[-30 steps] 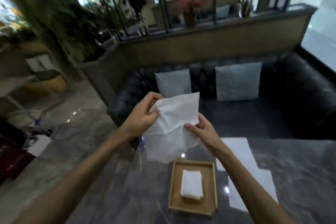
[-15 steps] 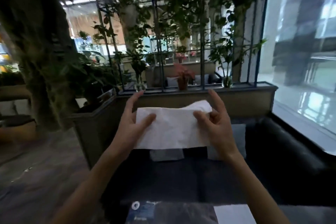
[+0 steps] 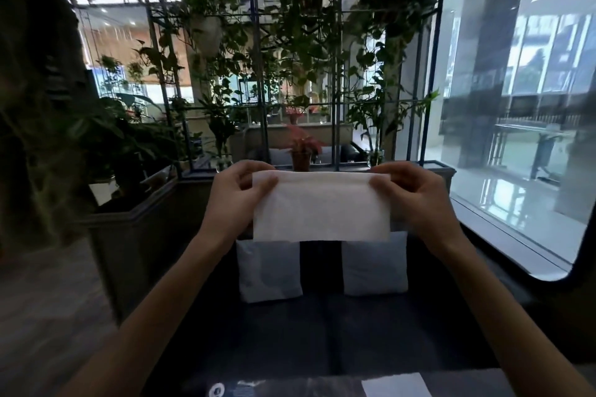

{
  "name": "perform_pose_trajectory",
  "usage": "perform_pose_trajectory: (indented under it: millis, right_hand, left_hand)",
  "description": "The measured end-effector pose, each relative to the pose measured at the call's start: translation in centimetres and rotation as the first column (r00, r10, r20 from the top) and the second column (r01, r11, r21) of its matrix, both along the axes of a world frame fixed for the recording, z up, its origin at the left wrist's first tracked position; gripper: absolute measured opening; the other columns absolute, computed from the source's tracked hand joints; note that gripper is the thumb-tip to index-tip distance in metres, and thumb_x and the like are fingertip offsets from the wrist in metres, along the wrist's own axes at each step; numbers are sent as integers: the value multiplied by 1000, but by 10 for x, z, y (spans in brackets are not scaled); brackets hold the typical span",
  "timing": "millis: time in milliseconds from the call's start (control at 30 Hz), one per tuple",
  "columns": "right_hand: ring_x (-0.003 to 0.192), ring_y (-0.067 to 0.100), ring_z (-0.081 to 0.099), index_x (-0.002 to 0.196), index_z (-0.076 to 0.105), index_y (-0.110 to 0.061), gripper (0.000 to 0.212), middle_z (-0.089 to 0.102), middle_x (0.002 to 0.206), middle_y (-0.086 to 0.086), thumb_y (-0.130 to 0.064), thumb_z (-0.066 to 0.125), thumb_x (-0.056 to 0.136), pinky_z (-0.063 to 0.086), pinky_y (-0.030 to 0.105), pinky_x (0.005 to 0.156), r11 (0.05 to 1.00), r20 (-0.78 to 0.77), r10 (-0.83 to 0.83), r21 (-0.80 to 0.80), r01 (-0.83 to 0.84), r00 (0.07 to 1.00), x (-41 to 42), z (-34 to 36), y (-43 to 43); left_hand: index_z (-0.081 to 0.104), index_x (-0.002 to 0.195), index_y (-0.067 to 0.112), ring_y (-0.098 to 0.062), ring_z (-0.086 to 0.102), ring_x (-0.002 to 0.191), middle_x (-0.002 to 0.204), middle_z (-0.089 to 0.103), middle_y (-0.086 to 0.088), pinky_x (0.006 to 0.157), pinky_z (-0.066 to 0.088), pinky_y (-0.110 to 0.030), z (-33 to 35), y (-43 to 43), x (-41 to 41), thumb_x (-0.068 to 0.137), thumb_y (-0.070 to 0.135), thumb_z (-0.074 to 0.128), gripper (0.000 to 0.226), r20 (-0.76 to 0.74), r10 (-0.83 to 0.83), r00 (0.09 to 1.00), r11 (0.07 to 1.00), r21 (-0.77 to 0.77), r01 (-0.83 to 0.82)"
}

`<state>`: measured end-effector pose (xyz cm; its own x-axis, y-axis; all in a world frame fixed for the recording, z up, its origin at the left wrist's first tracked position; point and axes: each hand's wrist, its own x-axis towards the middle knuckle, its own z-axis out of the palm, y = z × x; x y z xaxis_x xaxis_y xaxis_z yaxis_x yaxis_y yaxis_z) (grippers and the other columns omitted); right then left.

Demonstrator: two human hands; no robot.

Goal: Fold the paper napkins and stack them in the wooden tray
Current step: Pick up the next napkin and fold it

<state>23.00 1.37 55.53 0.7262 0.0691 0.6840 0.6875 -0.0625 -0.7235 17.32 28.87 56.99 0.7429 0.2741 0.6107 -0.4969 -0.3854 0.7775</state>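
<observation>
A white paper napkin (image 3: 321, 206), folded into a flat rectangle, is held up in the air at chest height in front of me. My left hand (image 3: 237, 200) pinches its upper left corner between thumb and fingers. My right hand (image 3: 411, 200) pinches its upper right corner the same way. The fold runs along the top edge and the lower edge hangs free. Another flat white napkin (image 3: 395, 385) lies on the dark table at the bottom edge of the view. The wooden tray is out of view.
A dark sofa (image 3: 322, 332) with two pale cushions (image 3: 269, 271) stands behind the table. A planter wall with many plants (image 3: 290, 74) rises beyond it. A big window (image 3: 516, 106) is on the right.
The view tilted upward, so the tray dropped out of sight. The loose napkin was folded in half and pulled flat, and both hands shifted to its top corners.
</observation>
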Motion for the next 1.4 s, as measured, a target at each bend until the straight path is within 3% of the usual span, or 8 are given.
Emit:
perform_pose_trajectory:
  millis: [400, 567, 667, 767, 867, 1000, 1200, 1400]
  right_hand:
    - [85, 7, 71, 97, 72, -16, 9, 74, 96, 1, -19, 76, 89, 57, 17, 69, 986, -73, -29, -168, 17, 997, 27, 29, -3]
    - [95, 0, 60, 94, 62, -25, 9, 65, 98, -10, -19, 68, 95, 46, 19, 74, 925, 16, -39, -377, 42, 999, 30, 42, 4]
    - [94, 11, 62, 100, 62, -18, 7, 65, 99, -5, -12, 64, 97, 47, 24, 77, 888, 109, 19, -458, 33, 994, 27, 54, 11]
    - [93, 7, 62, 95, 64, -25, 14, 66, 100, -6, -12, 64, 96, 45, 21, 74, 776, 164, 135, -631, -1, 977, 18, 73, 20]
    - [89, -3, 60, 92, 63, -31, 18, 64, 96, -14, -13, 66, 95, 43, 16, 71, 626, 135, 222, -779, -35, 966, 9, 92, 28]
    - [90, -6, 59, 96, 68, -25, 14, 64, 96, -14, -11, 68, 94, 44, 12, 75, 515, 140, 269, -857, -19, 953, 4, 105, 27]
    - [90, -3, 65, 116, 60, -35, 21, 66, 100, -15, -29, 65, 96, 50, 3, 70, 785, 206, 163, -619, -1, 965, 4, 92, 9]
    - [96, 22, 76, 146, 37, -49, 67, 69, 123, 14, -59, 61, 84, 63, 29, 72, 968, -213, 222, -72, -242, 952, -5, 13, -7]
  left_hand:
    - [65, 75, 37, 7, 55, 76, 87, 52, 15, 62, 42, -7, 32, 2, 2, 88, 16, 73, 25, 68, 200, 978, 949, 236, -210]
    - [63, 82, 30, -22, 52, 116, 111, 52, 4, 94, 47, -36, 36, 9, 1, 90, 20, 69, 13, -132, 287, 949, 906, 360, -225]
    - [60, 109, 23, -27, 50, 125, 128, 57, -4, 107, 35, -44, 32, -2, -1, 89, 30, 69, 24, -111, 468, 877, 734, 601, -316]
    - [47, 134, 26, -19, 52, 125, 136, 58, 2, 107, 40, -47, 30, -24, -4, 86, 47, 70, 58, -186, 134, 973, 856, 517, -18]
    - [57, 128, 25, -3, 66, 108, 122, 69, 10, 93, 54, -34, 25, -44, -4, 89, 38, 71, 44, -349, -250, 903, 904, 251, 347]
    - [65, 119, 17, -13, 72, 104, 112, 76, -1, 84, 59, -30, 4, -57, 3, 92, 24, 70, 28, -313, -410, 857, 899, 19, 437]
    - [73, 107, 14, -23, 75, 95, 102, 78, -6, 82, 61, -37, -10, -71, 2, 90, 31, 71, 24, -187, -389, 902, 920, -138, 368]
    - [73, 100, 18, -17, 76, 89, 98, 79, -2, 74, 61, -32, -6, -75, -5, 93, 26, 68, 12, -64, -280, 958, 924, -288, 251]
